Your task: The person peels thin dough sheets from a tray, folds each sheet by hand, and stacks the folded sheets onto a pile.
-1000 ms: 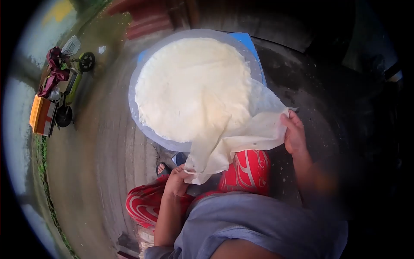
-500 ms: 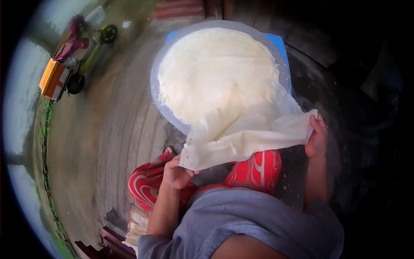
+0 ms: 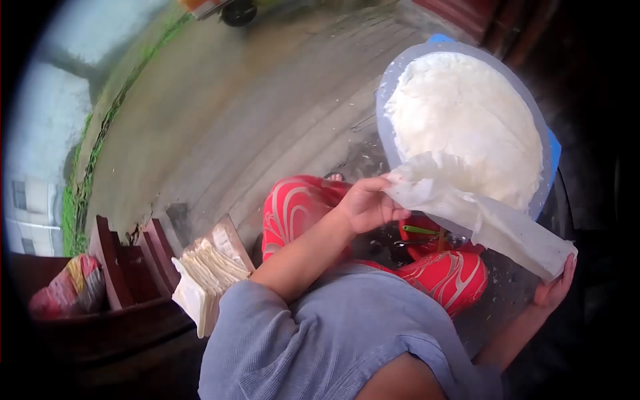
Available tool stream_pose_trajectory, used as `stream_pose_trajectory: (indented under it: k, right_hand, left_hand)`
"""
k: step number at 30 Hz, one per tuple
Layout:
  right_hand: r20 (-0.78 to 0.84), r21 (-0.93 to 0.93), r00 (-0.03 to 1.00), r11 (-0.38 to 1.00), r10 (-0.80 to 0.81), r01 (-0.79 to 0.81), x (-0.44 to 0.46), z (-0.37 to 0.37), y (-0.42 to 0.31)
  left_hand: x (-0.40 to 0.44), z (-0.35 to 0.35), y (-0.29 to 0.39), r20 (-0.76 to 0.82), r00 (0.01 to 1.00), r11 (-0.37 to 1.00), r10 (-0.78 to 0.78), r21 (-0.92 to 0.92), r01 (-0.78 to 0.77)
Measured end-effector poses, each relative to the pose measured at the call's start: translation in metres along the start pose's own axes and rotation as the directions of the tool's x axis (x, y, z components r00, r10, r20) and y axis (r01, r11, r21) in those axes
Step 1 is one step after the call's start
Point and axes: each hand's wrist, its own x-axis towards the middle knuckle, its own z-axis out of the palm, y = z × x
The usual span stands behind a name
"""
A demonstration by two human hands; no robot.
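Note:
A thin, pale sheet (image 3: 493, 223) is stretched between both hands above the knees. My left hand (image 3: 373, 205) pinches its left end, and my right hand (image 3: 557, 283) grips the far right end. Behind the sheet lies a round grey tray (image 3: 389, 127) covered with a wide layer of whitish sheets (image 3: 467, 120). The sheet's back edge overlaps the near part of this layer. A blue support (image 3: 553, 157) shows from under the tray.
Beside my left elbow is a stack of folded pale sheets (image 3: 210, 277) on a board. Dark red wooden furniture (image 3: 113, 267) holds a colourful bundle (image 3: 70, 290). A red container (image 3: 417, 230) with a green-handled tool (image 3: 417, 229) sits between the knees.
The view has turned left, bringing the folded stack into sight and shifting the tray to the right. Both hands have drawn the sheet nearer and stretched it into a narrower band.

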Motion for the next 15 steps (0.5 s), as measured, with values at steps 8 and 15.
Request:
stream_pose_trajectory:
  k: [8,15]
  right_hand:
    - [-0.197,-0.154,0.979,0.988,-0.044,0.013,0.008,0.053,-0.010]
    - [-0.080,-0.143,0.992,0.986,-0.094,0.081,0.012,0.074,-0.023]
  left_hand:
    - [-0.012,-0.011,-0.011,0.129,0.988,0.973,0.087,-0.223,-0.057]
    - [-0.036,0.003,0.000,0.158,0.970,0.963,0.184,-0.228,-0.146]
